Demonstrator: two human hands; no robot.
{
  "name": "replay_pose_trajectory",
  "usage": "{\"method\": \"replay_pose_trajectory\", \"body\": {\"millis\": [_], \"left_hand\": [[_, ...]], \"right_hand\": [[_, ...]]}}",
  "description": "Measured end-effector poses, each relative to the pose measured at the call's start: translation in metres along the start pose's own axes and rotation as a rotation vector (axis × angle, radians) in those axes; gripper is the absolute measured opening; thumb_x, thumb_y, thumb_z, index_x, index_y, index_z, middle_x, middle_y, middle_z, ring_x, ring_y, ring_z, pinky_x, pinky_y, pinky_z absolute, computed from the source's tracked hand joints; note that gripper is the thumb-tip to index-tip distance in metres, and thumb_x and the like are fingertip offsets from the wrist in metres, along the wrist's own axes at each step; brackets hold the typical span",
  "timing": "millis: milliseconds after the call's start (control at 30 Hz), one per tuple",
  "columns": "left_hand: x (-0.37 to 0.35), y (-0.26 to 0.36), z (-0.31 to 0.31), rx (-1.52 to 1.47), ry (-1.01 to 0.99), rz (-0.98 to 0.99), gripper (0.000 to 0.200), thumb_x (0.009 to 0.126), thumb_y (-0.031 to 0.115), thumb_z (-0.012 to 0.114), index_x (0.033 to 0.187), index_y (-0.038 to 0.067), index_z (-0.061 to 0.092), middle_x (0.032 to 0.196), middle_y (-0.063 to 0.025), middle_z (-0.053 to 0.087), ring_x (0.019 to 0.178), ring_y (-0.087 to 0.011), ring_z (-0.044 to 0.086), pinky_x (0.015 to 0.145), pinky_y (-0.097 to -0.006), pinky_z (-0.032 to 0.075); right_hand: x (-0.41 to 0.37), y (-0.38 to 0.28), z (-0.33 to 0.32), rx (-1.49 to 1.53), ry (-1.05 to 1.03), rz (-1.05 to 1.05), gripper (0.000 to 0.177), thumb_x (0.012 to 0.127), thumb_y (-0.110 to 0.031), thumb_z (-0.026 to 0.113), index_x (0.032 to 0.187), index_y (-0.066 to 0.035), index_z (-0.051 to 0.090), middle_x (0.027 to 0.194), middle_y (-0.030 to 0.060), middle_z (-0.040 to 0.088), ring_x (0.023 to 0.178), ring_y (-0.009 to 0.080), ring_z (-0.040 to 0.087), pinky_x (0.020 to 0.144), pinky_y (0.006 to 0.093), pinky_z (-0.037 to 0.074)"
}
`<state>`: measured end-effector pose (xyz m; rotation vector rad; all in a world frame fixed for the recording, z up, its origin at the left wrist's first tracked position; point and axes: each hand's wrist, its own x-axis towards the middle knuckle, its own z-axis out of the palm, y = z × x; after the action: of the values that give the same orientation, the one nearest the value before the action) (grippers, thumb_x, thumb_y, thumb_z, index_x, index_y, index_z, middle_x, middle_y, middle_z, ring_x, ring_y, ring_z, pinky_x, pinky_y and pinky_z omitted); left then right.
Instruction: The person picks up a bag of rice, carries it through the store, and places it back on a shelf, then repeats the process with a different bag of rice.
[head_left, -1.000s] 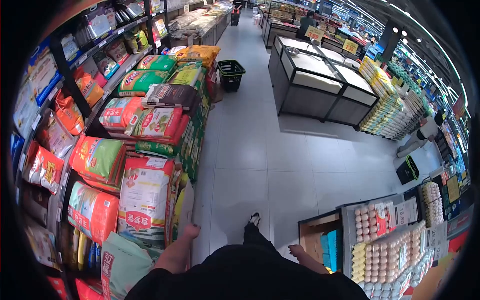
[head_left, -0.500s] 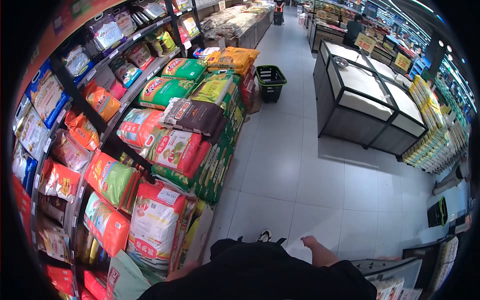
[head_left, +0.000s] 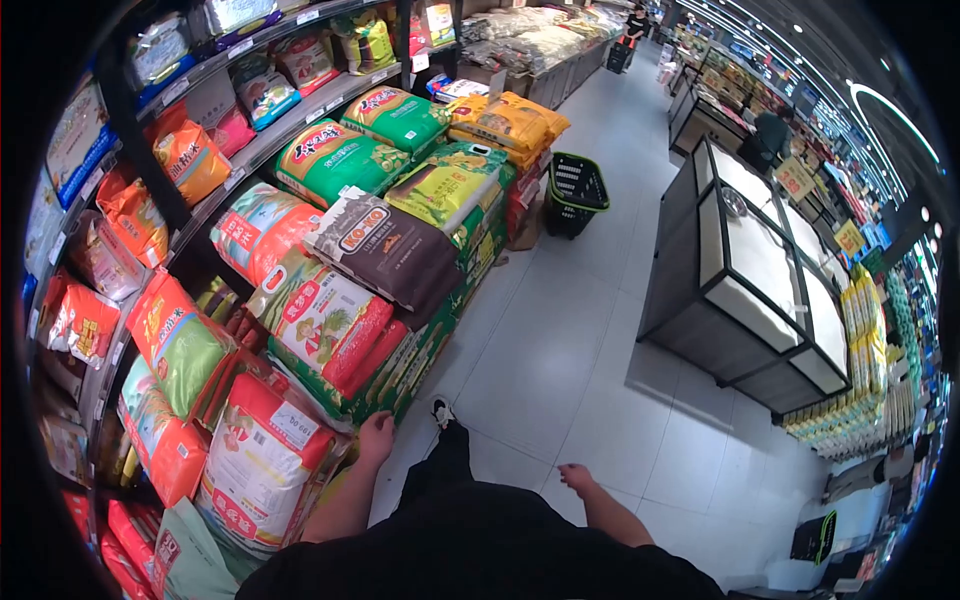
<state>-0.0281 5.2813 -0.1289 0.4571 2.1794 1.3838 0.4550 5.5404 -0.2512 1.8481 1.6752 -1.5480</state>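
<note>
My left hand (head_left: 376, 437) hangs over the front edge of the stacked rice bags, nearest a red and white rice bag (head_left: 330, 318). Its fingers are loosely bent, with nothing visible in them. Low in front of it stands a large white and red rice bag (head_left: 258, 465) with a price label on top. My right hand (head_left: 575, 478) is out over the floor, away from any goods; its fingers are slightly apart and hold nothing I can see. A dark brown bag (head_left: 385, 250) lies on the stack, beside a yellow-green bag (head_left: 450, 185).
A black basket with a green rim (head_left: 578, 195) stands on the floor past the stack. Framed bins of white grain (head_left: 750, 260) stand at right. Shelves of packaged rice (head_left: 190, 155) line the left. Further off, a person (head_left: 770, 135) is among the displays.
My view has shifted forward and turned left. The left hand has come up into sight beside the bags, and one foot has stepped ahead. The right hand has swung left in view.
</note>
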Motion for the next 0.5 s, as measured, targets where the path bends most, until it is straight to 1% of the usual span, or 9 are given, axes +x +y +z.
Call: {"method": "replay_pose_trajectory", "body": {"millis": [67,100,133,200,267,367,400,433,500], "left_hand": [[0.064,0.027,-0.001,-0.102,0.085,0.020,0.026,0.096,0.016,0.059,0.112,-0.004,0.065,0.091,-0.0119,0.071,0.084,-0.0169,0.068,0.078,-0.0300,0.052],[0.101,0.029,-0.004,-0.121,0.129,0.044,0.027,0.097,0.017,0.059,0.112,-0.004,0.065,0.091,-0.0120,0.071,0.083,-0.0170,0.068,0.078,-0.0302,0.052],[0.139,0.034,-0.005,-0.140,0.174,0.069,0.028,0.097,0.018,0.059,0.113,-0.004,0.065,0.091,-0.0120,0.071,0.082,-0.0171,0.067,0.078,-0.0305,0.052],[0.193,0.084,-0.013,-0.113,0.263,0.014,0.030,0.098,0.020,0.058,0.115,-0.004,0.064,0.095,-0.0135,0.071,0.087,-0.0181,0.068,0.080,-0.0310,0.052],[0.270,0.082,-0.019,-0.087,0.310,0.094,0.033,0.098,0.022,0.058,0.118,-0.003,0.063,0.102,-0.0153,0.070,0.093,-0.0198,0.067,0.084,-0.0322,0.051],[0.339,0.126,-0.023,-0.087,0.356,0.047,0.039,0.098,0.025,0.059,0.125,-0.003,0.059,0.114,-0.0170,0.067,0.100,-0.0224,0.066,0.090,-0.0339,0.050],[0.348,0.151,-0.024,-0.080,0.357,-0.023,0.041,0.098,0.026,0.059,0.127,-0.003,0.057,0.118,-0.0177,0.066,0.104,-0.0230,0.065,0.092,-0.0340,0.049],[0.355,0.164,-0.024,-0.072,0.358,-0.090,0.044,0.098,0.026,0.060,0.130,-0.004,0.055,0.121,-0.0183,0.064,0.107,-0.0236,0.064,0.094,-0.0340,0.048],[0.387,0.145,-0.010,-0.208,0.370,-0.175,0.050,0.097,0.026,0.060,0.135,-0.005,0.049,0.127,-0.0198,0.061,0.114,-0.0240,0.061,0.098,-0.0335,0.046]], "right_hand": [[0.010,-0.003,0.008,-0.108,-0.112,0.032,0.045,0.090,-0.036,0.066,0.116,0.000,0.067,0.098,0.0114,0.070,0.086,0.0202,0.067,0.068,0.0349,0.053],[-0.008,-0.020,0.006,-0.169,-0.066,0.019,0.049,0.088,-0.042,0.063,0.108,0.001,0.072,0.090,0.0161,0.072,0.084,0.0269,0.069,0.081,0.0393,0.053],[0.003,-0.018,0.000,-0.242,-0.163,0.051,0.050,0.088,-0.044,0.063,0.110,0.000,0.072,0.092,0.0163,0.073,0.086,0.0278,0.069,0.084,0.0387,0.053],[0.043,0.031,-0.007,0.064,-0.339,0.165,0.050,0.089,-0.046,0.061,0.112,-0.002,0.072,0.101,0.0170,0.073,0.095,0.0287,0.069,0.089,0.0401,0.053],[0.046,-0.025,-0.049,-0.536,-0.333,-0.094,0.049,0.090,-0.046,0.059,0.111,-0.004,0.073,0.108,0.0174,0.072,0.103,0.0313,0.067,0.093,0.0419,0.051],[0.099,-0.097,-0.096,-0.862,-0.218,-0.155,0.048,0.092,-0.045,0.056,0.108,-0.004,0.073,0.121,0.0186,0.068,0.117,0.0363,0.061,0.099,0.0444,0.048],[0.141,-0.099,-0.098,-0.442,0.028,0.069,0.047,0.092,-0.043,0.056,0.108,-0.002,0.073,0.116,0.0196,0.069,0.114,0.0361,0.062,0.097,0.0441,0.049],[0.186,-0.105,-0.104,-0.281,0.177,-0.027,0.031,0.093,-0.030,0.061,0.096,-0.001,0.069,0.080,0.0082,0.068,0.064,0.0184,0.060,0.057,0.0335,0.049],[0.170,-0.253,-0.110,0.071,0.174,-0.003,0.036,0.091,-0.032,0.062,0.105,0.001,0.069,0.090,0.0097,0.069,0.077,0.0180,0.064,0.063,0.0319,0.050]]}}
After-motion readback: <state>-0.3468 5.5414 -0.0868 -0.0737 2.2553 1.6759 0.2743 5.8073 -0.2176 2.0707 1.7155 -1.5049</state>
